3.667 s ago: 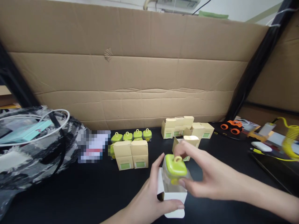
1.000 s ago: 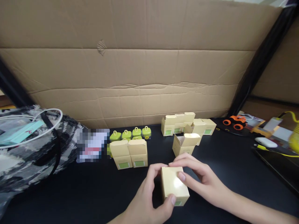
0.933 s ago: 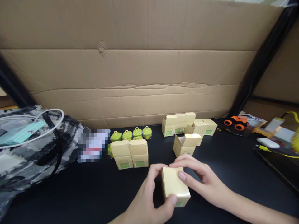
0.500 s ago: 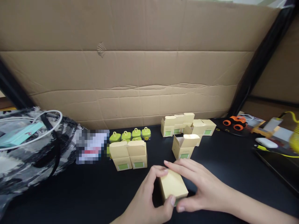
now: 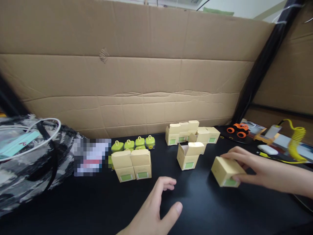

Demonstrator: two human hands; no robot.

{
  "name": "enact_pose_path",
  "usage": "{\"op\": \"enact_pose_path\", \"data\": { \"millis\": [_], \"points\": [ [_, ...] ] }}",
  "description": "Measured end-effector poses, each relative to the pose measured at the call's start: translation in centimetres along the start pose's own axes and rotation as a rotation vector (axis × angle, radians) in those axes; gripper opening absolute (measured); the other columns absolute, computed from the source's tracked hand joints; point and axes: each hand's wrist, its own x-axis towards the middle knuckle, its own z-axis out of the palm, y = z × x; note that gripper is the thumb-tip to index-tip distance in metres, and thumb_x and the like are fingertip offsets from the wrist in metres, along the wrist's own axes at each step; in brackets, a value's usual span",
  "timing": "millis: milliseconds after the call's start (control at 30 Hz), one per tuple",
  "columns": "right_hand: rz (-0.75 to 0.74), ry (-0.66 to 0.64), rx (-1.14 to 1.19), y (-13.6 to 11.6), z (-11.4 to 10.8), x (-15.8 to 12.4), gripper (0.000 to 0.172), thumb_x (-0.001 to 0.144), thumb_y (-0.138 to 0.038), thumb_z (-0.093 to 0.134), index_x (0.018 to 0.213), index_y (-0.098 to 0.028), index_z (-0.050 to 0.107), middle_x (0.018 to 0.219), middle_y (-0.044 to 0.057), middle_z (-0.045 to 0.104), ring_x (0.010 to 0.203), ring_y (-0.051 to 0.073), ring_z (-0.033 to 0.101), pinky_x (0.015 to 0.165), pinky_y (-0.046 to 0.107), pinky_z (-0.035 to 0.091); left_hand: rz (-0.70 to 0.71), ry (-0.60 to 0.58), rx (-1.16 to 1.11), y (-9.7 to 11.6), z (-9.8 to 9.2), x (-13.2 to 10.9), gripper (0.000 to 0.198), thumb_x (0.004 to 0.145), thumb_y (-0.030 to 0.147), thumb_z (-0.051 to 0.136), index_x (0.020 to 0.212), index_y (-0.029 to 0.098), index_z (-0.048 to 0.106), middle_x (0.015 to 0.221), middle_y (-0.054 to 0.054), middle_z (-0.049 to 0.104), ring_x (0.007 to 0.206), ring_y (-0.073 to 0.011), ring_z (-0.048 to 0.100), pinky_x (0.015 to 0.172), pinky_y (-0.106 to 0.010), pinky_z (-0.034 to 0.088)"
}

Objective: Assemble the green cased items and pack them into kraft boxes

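My right hand (image 5: 246,166) grips a small cream cardboard box (image 5: 226,173) with a green label, its top closed, at the right of the black table. Thumb on the front, fingers behind it. My left hand (image 5: 158,209) is empty at the front middle, thumb and fingers apart. Ahead of it stand two cream boxes (image 5: 132,169) side by side with raised flaps. Behind them are several green-lidded containers (image 5: 128,144) with small loops on top, partly hidden. An open box (image 5: 189,158) stands between my hands, and several more boxes (image 5: 183,132) are grouped behind it.
A grey patterned cloth bundle (image 5: 58,156) with a white cable lies at the left. On the right are an orange toy truck (image 5: 238,130), a white case (image 5: 267,149) and a yellow coiled cord (image 5: 295,142). A cardboard wall (image 5: 146,75) closes off the back.
The closed box, held between both hands before, has moved right in my right hand. My left hand has let go of it and stays near the front middle. The view has shifted slightly.
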Motion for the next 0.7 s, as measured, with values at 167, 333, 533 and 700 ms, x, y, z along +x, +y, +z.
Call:
{"op": "enact_pose_path", "data": {
  "millis": [167, 333, 533, 700],
  "points": [
    [0.127, 0.185, -0.201, 6.8, 1.9, 2.5, 0.045, 0.085, -0.034, 0.039, 0.126, -0.017, 0.046, 0.122, 0.017, 0.056, 0.108, 0.031, 0.059, 0.089, 0.044, 0.05, 0.102, -0.018, 0.053, 0.0, -0.1, 0.0, 0.023, 0.085, 0.023, 0.051, 0.108, 0.025, 0.05, 0.115, -0.006, 0.057, 0.109, -0.0209, 0.055, 0.097, -0.034, 0.043],
    [0.17, 0.307, -0.302, 6.6, 2.2, 4.6, 0.07, 0.079, -0.042, 0.046, 0.139, -0.011, 0.028, 0.144, 0.024, 0.03, 0.128, 0.04, 0.036, 0.098, 0.056, 0.038, 0.166, 0.018, 0.081, -0.3, 0.0, 0.1, 0.021, 0.083, 0.019, 0.052, 0.104, 0.025, 0.052, 0.113, -0.006, 0.058, 0.109, -0.021, 0.055, 0.096, -0.033, 0.043],
    [-0.119, 0.417, -0.473, -1.2, 1.2, 5.3, 0.079, 0.073, -0.05, 0.064, 0.14, -0.025, 0.028, 0.15, 0.014, 0.021, 0.134, 0.037, 0.024, 0.106, 0.056, 0.021, 0.186, 0.014, 0.143, 0.1, 0.0, 0.3, 0.023, 0.081, 0.015, 0.051, 0.103, 0.024, 0.05, 0.111, -0.007, 0.059, 0.106, -0.0202, 0.057, 0.094, -0.031, 0.045],
    [-0.363, 0.277, -0.271, -6.4, 1.6, 7.8, 0.027, 0.083, -0.034, 0.059, 0.107, -0.023, 0.053, 0.123, 0.01, 0.057, 0.12, 0.028, 0.048, 0.108, 0.058, 0.014, 0.252, -0.002, 0.227, 0.1, 0.0, 0.2, 0.032, 0.077, 0.008, 0.052, 0.104, 0.024, 0.047, 0.109, -0.006, 0.059, 0.105, -0.0199, 0.058, 0.092, -0.032, 0.047]
  ]
}}
